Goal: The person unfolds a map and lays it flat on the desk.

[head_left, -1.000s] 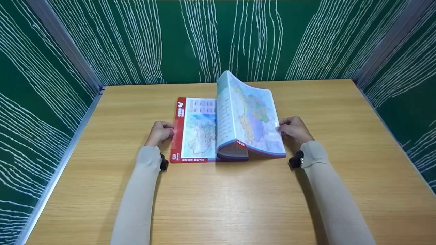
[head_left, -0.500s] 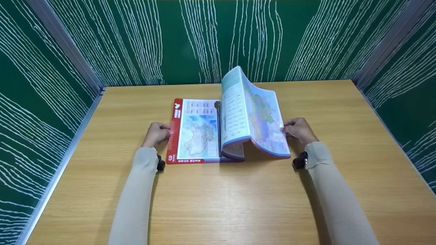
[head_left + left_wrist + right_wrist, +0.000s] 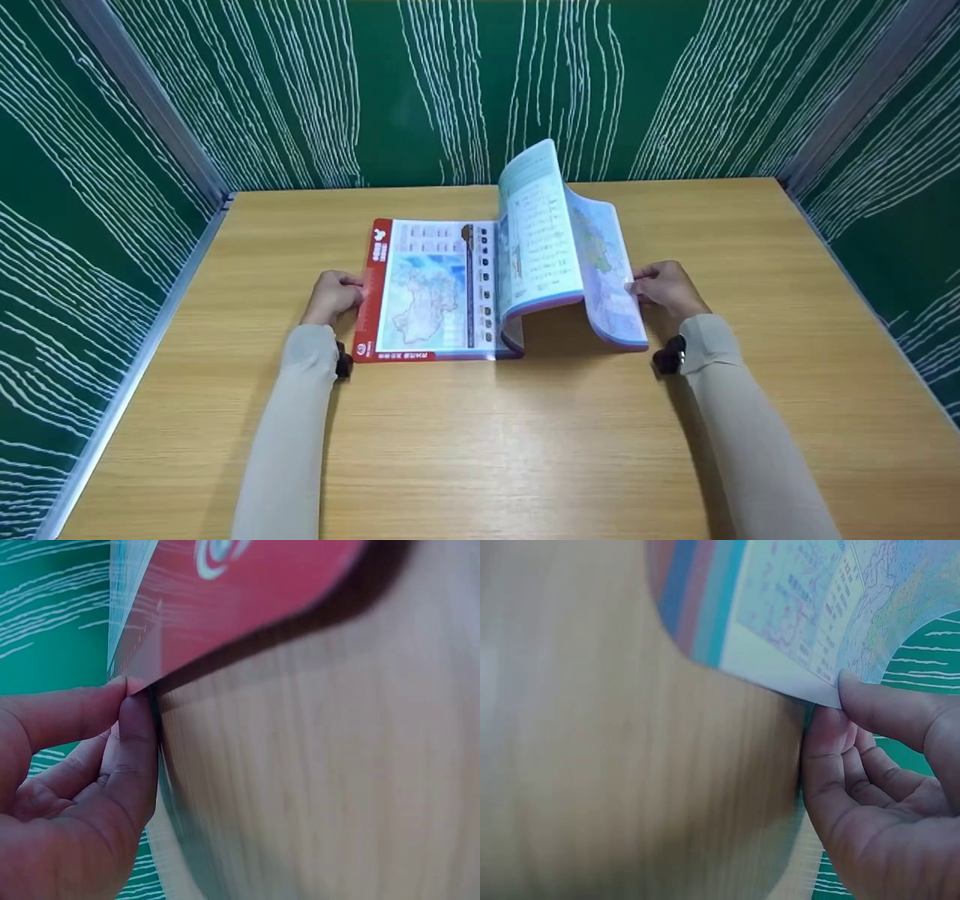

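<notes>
A folded map sheet with a red left border lies partly opened on the wooden table. Its middle panel stands up in a curved fold, showing printed text. To the right of that fold, a panel with a coloured map slopes down. My left hand pinches the red left edge between thumb and forefinger, as the red corner in the left wrist view shows. My right hand pinches the right edge, thumb on top of the printed side. Part of the sheet behind the raised fold is hidden.
The wooden table extends all around the map. Green panels with white wavy lines rise behind it and at both sides, joined by grey corner posts. Each wrist carries a small black camera.
Both hands have moved apart, left hand leftward and right hand rightward, each keeping its edge. The fold has risen and shifted right, uncovering a column of small pictures on the left panel.
</notes>
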`<state>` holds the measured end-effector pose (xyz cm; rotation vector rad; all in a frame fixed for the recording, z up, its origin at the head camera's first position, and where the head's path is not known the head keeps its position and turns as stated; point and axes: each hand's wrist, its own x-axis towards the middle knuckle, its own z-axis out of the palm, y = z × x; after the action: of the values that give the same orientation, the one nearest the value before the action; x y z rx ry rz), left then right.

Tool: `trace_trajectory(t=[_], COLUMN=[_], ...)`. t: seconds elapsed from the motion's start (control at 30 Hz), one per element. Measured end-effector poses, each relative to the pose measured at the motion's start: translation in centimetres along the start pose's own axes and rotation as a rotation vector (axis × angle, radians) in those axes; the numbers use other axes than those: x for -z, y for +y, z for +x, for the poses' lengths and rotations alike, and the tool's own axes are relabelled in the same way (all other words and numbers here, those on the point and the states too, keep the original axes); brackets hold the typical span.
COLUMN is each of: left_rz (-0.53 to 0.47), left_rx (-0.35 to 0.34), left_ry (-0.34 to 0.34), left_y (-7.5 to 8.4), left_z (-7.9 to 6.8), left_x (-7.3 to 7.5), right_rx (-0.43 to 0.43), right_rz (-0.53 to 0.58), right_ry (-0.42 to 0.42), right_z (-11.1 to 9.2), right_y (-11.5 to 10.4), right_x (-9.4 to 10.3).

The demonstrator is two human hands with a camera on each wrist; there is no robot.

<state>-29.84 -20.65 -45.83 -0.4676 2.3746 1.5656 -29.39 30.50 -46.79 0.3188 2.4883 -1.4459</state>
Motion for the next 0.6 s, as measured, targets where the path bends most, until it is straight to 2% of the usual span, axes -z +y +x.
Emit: trace_trajectory(t=[0.17,0.47,0.6], left_rz=[-0.022,-0.004,-0.047], left_rx=[0.015,0.033,0.055], left_ry=[0.0,0.014,0.012], left_y=[-0.2,-0.5,-0.6], left_z=[-0.1,-0.2,-0.3], left_x=[0.6,1.5,1.9], right_rx=[-0.008,0.01,0.001], right_rz=[-0.004,-0.007,-0.035], right_ry=[0.005,0.006,0.025], right_z=[0.0,0.0,0.0], right_y=[0.3,0.8,0.9], right_x=[0.4,1.1,1.5])
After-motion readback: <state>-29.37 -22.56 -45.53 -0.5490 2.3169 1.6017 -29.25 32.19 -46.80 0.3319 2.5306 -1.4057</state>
